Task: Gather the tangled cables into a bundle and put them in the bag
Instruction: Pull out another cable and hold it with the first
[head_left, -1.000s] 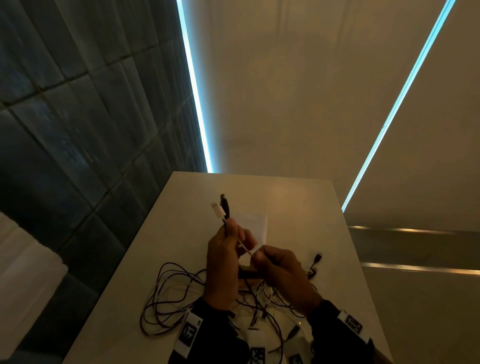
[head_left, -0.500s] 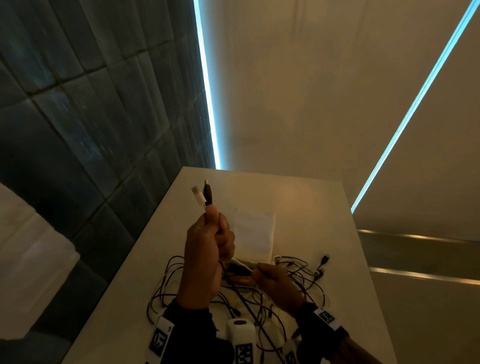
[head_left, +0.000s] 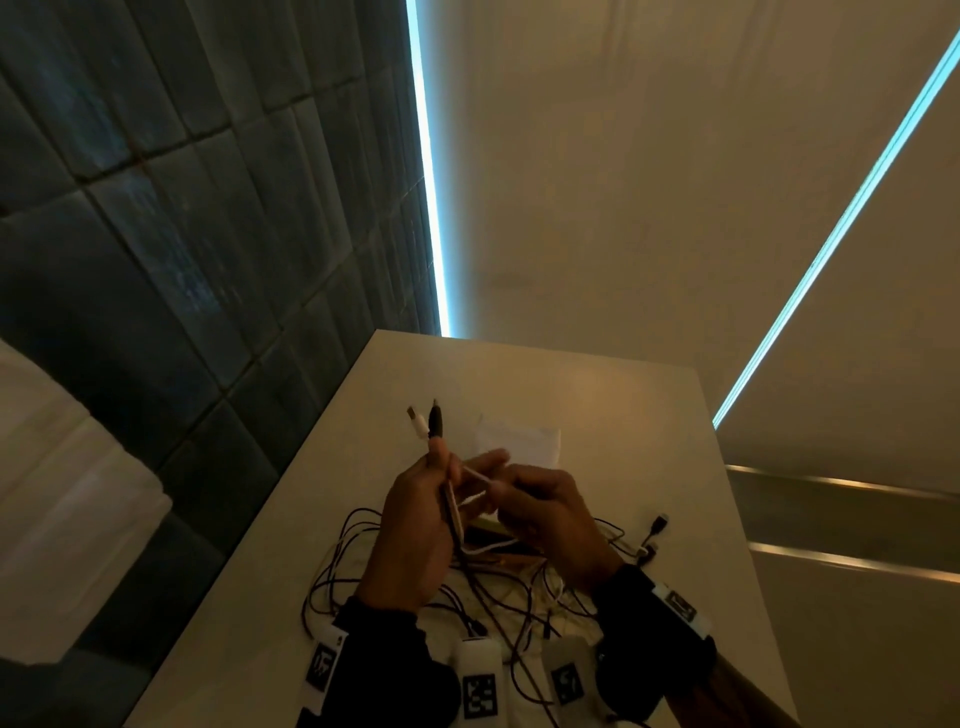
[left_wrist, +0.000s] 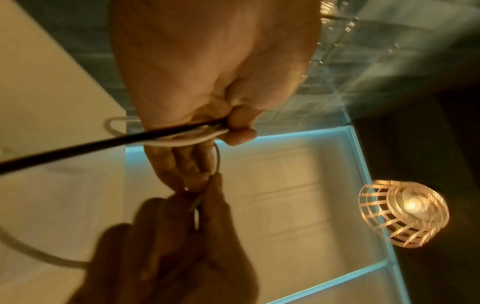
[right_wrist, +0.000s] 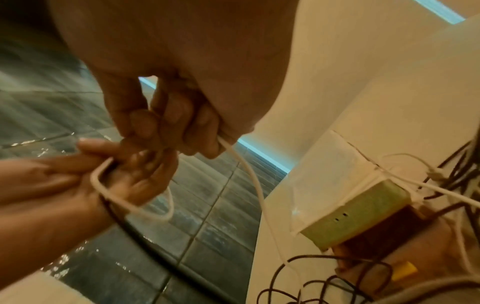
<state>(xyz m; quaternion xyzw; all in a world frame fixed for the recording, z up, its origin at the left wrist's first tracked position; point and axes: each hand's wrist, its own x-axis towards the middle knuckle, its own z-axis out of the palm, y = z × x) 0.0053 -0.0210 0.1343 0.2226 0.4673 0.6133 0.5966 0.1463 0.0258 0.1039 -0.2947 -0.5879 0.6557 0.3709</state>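
Dim room, dark tiled wall, blue light strips; pale worktop (head_left: 597, 395) under both hands. Left hand (head_left: 415, 525) grips a white cable (head_left: 470, 473) and a black cable (head_left: 448, 512) upright, plugs (head_left: 426, 421) sticking out above the fist. Right hand (head_left: 545, 512), just beside it, pinches the white cable's loop. Rest of the tangled cables (head_left: 363, 566) lies below the wrists; bag (head_left: 519, 439), flat, beyond the fingertips. Risk, imo: pulling the loop tight w/ strands crossed could drag the pile or snag the green box (right_wrist: 355, 214) near the right wrist.
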